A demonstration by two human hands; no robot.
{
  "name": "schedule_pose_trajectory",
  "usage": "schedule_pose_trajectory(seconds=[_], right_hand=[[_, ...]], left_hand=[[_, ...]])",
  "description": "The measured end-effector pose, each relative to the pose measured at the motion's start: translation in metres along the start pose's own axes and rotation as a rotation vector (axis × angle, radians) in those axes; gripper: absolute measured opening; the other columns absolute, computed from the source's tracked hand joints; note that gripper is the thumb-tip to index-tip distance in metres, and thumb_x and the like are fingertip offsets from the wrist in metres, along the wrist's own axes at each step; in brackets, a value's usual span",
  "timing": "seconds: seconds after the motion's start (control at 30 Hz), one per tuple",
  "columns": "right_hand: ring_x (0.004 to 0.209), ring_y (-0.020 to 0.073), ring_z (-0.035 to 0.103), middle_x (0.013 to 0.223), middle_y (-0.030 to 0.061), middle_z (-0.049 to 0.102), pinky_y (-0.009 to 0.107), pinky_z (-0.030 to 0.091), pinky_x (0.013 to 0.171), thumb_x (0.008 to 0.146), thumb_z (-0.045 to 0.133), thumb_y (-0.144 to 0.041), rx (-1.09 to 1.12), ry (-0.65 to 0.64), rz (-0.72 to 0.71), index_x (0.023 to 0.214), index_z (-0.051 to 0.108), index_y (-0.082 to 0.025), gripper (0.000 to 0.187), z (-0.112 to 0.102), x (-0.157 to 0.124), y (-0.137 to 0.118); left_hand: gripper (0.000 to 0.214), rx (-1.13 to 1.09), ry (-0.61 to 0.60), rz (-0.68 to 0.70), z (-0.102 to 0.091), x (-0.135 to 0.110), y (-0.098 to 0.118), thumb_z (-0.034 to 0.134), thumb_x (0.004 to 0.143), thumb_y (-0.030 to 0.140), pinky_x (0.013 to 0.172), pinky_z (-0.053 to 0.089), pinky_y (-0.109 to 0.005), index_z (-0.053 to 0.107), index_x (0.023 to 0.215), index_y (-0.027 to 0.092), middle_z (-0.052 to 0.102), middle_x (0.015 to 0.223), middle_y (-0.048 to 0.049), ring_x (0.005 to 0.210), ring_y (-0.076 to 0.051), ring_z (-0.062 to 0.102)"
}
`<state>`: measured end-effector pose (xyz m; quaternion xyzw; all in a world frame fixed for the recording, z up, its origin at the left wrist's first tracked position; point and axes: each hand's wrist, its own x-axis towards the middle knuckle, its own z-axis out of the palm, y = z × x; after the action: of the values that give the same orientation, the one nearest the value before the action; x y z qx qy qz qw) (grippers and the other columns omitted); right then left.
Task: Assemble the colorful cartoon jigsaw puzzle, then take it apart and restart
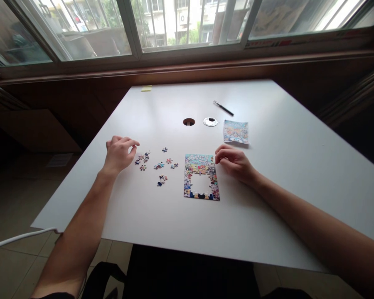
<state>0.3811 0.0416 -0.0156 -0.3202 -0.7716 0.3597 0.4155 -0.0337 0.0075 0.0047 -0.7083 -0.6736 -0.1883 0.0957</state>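
A partly assembled jigsaw puzzle (pixel 201 168) lies flat on the white table, with crowded colourful cartoon figures around a bare gap in its lower middle. My right hand (pixel 235 162) is at its upper right edge, fingers curled together; what they hold, if anything, is hidden. My left hand (pixel 119 153) hovers over or rests on the table at the left, index finger stretched out and thumb apart, holding nothing visible. Just right of it lies a cluster of loose puzzle pieces (pixel 142 158). Several more lie toward the puzzle, among them a red piece (pixel 169 161) and a small joined clump (pixel 162 180).
A creased picture sheet (pixel 236 132) lies beyond my right hand, with a black pen (pixel 223 108) farther back. The table has a round cable hole (pixel 188 122) beside a silver ring cover (pixel 210 121). A yellow sticky note (pixel 146 88) marks the far edge; a white cable (pixel 21 236) hangs at left.
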Motion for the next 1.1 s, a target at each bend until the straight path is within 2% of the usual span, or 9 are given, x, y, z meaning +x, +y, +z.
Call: schedule_pose_trajectory(seconds=[0.2, 0.43, 0.6, 0.7, 0.77, 0.87, 1.1], right_hand=[[0.073, 0.0169, 0.058, 0.08, 0.0027, 0.06, 0.034, 0.047, 0.069, 0.074, 0.052, -0.011, -0.026, -0.011, -0.005, 0.067, 0.067, -0.021, 0.02, -0.001, 0.0, -0.001], [0.074, 0.0175, 0.059, 0.081, 0.0034, 0.061, 0.034, 0.048, 0.07, 0.074, 0.052, -0.01, -0.054, -0.032, -0.006, 0.067, 0.067, -0.021, 0.02, -0.003, 0.0, -0.002], [0.074, 0.0172, 0.059, 0.082, 0.0032, 0.061, 0.034, 0.047, 0.07, 0.075, 0.052, -0.01, -0.062, -0.049, -0.004, 0.068, 0.067, -0.022, 0.02, -0.003, 0.0, -0.003], [0.075, 0.0174, 0.06, 0.083, 0.0033, 0.062, 0.034, 0.048, 0.069, 0.077, 0.053, -0.011, -0.069, -0.057, 0.0, 0.068, 0.068, -0.023, 0.021, -0.004, 0.0, -0.003], [0.075, 0.0177, 0.06, 0.083, 0.0034, 0.062, 0.034, 0.048, 0.069, 0.077, 0.053, -0.012, -0.076, -0.059, 0.005, 0.068, 0.068, -0.023, 0.02, -0.005, 0.0, -0.004], [0.075, 0.0184, 0.059, 0.082, 0.0037, 0.062, 0.034, 0.048, 0.068, 0.077, 0.054, -0.014, -0.074, -0.063, 0.013, 0.067, 0.068, -0.024, 0.019, -0.005, 0.001, -0.004], [0.077, 0.0189, 0.059, 0.083, 0.0035, 0.062, 0.035, 0.047, 0.073, 0.077, 0.057, -0.016, -0.042, -0.032, 0.059, 0.067, 0.067, -0.024, 0.017, -0.006, 0.0, 0.0]], left_hand=[[0.018, -0.063, 0.015, 0.088, 0.007, -0.001, 0.0, 0.059, 0.092, 0.025, 0.09, 0.034, -0.051, 0.075, 0.099, 0.029, 0.077, 0.102, -0.0058, 0.105, -0.033, 0.053], [0.017, -0.124, -0.037, 0.161, 0.011, -0.004, 0.019, 0.061, 0.095, 0.032, 0.091, 0.036, -0.048, 0.075, 0.104, 0.03, 0.075, 0.11, -0.0059, 0.108, -0.032, 0.054], [0.029, -0.102, 0.016, 0.106, 0.006, -0.002, 0.014, 0.053, 0.092, 0.015, 0.092, 0.04, -0.048, 0.073, 0.107, 0.028, 0.075, 0.107, -0.0058, 0.105, -0.031, 0.056], [0.045, -0.152, 0.044, 0.075, 0.002, 0.001, 0.003, 0.043, 0.082, 0.0, 0.091, 0.046, -0.044, 0.071, 0.107, 0.023, 0.075, 0.1, -0.0058, 0.098, -0.028, 0.059], [0.048, -0.182, 0.052, 0.068, 0.0, 0.003, -0.001, 0.04, 0.076, -0.003, 0.09, 0.05, -0.041, 0.072, 0.102, 0.021, 0.074, 0.097, -0.0059, 0.092, -0.026, 0.061], [0.045, -0.204, 0.041, 0.056, -0.001, 0.004, -0.003, 0.041, 0.071, -0.002, 0.088, 0.053, -0.04, 0.073, 0.094, 0.021, 0.073, 0.096, -0.0059, 0.086, -0.024, 0.063], [0.028, -0.264, -0.054, 0.0, -0.005, 0.003, -0.004, 0.051, 0.077, 0.01, 0.083, 0.054, -0.035, 0.075, 0.084, 0.023, 0.075, 0.094, -0.0028, 0.081, -0.021, 0.066]])
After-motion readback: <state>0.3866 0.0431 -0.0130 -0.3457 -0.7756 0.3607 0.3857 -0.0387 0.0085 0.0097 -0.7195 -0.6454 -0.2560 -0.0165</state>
